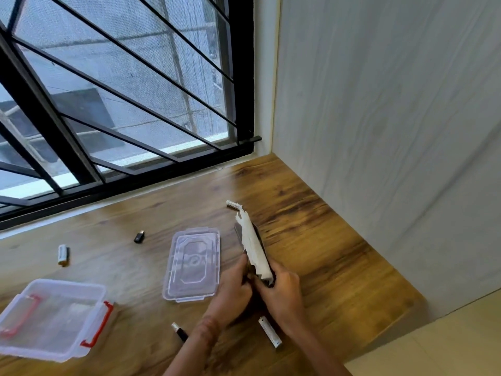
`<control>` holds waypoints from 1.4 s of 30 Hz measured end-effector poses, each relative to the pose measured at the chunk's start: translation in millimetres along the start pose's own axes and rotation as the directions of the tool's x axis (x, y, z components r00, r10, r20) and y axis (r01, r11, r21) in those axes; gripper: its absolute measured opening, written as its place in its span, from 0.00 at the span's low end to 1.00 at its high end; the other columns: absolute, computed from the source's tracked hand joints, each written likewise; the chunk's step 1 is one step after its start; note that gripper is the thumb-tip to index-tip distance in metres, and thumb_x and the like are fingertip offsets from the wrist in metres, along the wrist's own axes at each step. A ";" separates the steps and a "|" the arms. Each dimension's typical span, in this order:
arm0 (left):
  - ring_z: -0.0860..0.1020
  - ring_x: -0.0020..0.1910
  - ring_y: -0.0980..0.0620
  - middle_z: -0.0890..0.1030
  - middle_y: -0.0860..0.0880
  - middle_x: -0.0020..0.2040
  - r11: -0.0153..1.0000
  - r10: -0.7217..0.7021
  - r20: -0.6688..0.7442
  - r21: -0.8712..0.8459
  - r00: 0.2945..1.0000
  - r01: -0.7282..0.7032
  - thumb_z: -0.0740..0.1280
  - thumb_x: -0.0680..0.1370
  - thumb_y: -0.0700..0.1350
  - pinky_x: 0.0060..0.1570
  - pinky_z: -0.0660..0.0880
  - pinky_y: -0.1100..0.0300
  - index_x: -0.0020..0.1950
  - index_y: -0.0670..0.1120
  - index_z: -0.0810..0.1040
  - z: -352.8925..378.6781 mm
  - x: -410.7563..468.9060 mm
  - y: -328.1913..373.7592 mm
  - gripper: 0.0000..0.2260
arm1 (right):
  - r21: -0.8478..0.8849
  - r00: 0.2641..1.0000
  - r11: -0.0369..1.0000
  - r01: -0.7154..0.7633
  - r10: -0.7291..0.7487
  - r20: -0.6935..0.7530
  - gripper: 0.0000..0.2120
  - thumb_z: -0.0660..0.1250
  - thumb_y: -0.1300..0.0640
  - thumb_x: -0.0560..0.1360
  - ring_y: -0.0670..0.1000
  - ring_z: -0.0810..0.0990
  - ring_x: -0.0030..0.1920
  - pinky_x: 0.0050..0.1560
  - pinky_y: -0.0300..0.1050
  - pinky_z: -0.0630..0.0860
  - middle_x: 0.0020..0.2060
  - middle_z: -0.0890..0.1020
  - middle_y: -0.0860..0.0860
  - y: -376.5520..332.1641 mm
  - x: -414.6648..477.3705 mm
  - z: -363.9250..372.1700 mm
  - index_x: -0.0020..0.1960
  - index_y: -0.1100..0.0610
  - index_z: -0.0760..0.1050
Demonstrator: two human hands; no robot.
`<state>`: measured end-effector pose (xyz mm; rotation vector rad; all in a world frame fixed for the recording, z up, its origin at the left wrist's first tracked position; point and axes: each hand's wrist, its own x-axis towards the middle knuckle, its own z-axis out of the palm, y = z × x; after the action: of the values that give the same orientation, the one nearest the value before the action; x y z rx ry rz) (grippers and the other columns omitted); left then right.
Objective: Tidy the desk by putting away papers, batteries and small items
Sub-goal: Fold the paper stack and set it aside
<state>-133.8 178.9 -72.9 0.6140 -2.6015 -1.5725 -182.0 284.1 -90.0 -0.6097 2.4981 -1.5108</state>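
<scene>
A torn, crumpled white paper (254,246) is gripped by both the left hand (233,290) and right hand (282,290); a clear plastic box (51,318) lies at nine o'clock on the wooden desk (325,253)

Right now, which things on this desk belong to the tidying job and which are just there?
Job: folded papers in both hands, four batteries, black adapter, clear box, its lid.
Just there: window grille, wall panel.
</scene>
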 end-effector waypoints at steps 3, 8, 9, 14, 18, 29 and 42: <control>0.74 0.50 0.67 0.72 0.65 0.48 0.999 0.051 -0.018 -0.012 0.999 -0.051 0.59 0.77 0.33 0.46 0.70 0.80 0.59 0.56 0.68 -5.2 7.9 7.2 0.19 | 0.008 1.000 1.000 0.005 -0.005 -0.003 0.23 0.70 0.53 0.72 0.43 0.77 0.57 0.56 0.37 0.77 0.56 0.79 0.46 -3.9 10.4 -5.0 0.66 0.53 0.71; 0.76 0.57 0.58 0.78 0.50 0.59 0.989 0.130 -0.033 0.072 0.991 -0.127 0.58 0.77 0.35 0.55 0.73 0.66 0.71 0.49 0.66 -11.3 51.6 31.4 0.23 | 0.011 0.999 1.000 0.018 -0.018 -0.050 0.21 0.71 0.54 0.71 0.46 0.78 0.57 0.56 0.41 0.78 0.55 0.81 0.49 -17.3 53.9 -25.0 0.63 0.53 0.73; 0.74 0.59 0.57 0.76 0.51 0.62 0.991 0.119 -0.029 0.057 0.992 -0.117 0.57 0.77 0.33 0.55 0.71 0.66 0.72 0.48 0.65 -12.2 64.4 39.0 0.24 | 0.012 0.998 1.000 0.027 -0.027 -0.064 0.21 0.71 0.54 0.71 0.46 0.79 0.55 0.54 0.40 0.78 0.54 0.81 0.49 -19.9 65.8 -30.3 0.63 0.54 0.74; 0.73 0.62 0.57 0.75 0.54 0.60 0.987 0.101 0.022 -0.130 0.995 -0.097 0.57 0.76 0.32 0.56 0.70 0.68 0.68 0.49 0.69 -13.6 130.4 80.6 0.23 | 0.010 0.994 0.998 0.054 -0.053 -0.093 0.19 0.71 0.54 0.71 0.46 0.81 0.46 0.41 0.30 0.77 0.48 0.83 0.51 -26.2 131.0 -57.1 0.60 0.56 0.75; 0.75 0.56 0.60 0.78 0.57 0.55 0.966 0.071 0.053 -0.251 0.996 -0.056 0.58 0.76 0.34 0.60 0.71 0.64 0.58 0.57 0.72 -8.7 179.2 100.5 0.19 | 0.050 0.994 0.998 0.044 -0.038 -0.104 0.19 0.69 0.58 0.73 0.44 0.77 0.44 0.38 0.21 0.71 0.48 0.80 0.47 -20.2 180.7 -69.2 0.63 0.55 0.74; 0.76 0.58 0.41 0.78 0.48 0.52 0.938 0.001 0.085 -0.346 0.996 0.029 0.59 0.76 0.33 0.63 0.69 0.44 0.65 0.49 0.69 21.8 265.2 93.5 0.20 | -0.010 0.993 0.995 -0.097 0.096 -0.065 0.18 0.67 0.59 0.74 0.52 0.80 0.49 0.47 0.37 0.75 0.52 0.82 0.55 27.4 265.1 -65.0 0.63 0.56 0.73; 0.73 0.53 0.56 0.76 0.50 0.55 0.925 0.000 0.117 -0.378 0.993 0.045 0.57 0.77 0.31 0.46 0.73 0.74 0.68 0.44 0.66 28.7 269.4 86.2 0.21 | -0.121 0.994 0.990 -0.074 0.063 -0.094 0.17 0.68 0.63 0.72 0.50 0.77 0.43 0.39 0.25 0.64 0.49 0.83 0.58 37.2 275.3 -60.3 0.60 0.59 0.76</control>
<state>-415.5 143.2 -57.8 0.5341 -2.2621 -2.1013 -461.0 232.3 -73.7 -0.4774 2.6672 -1.3971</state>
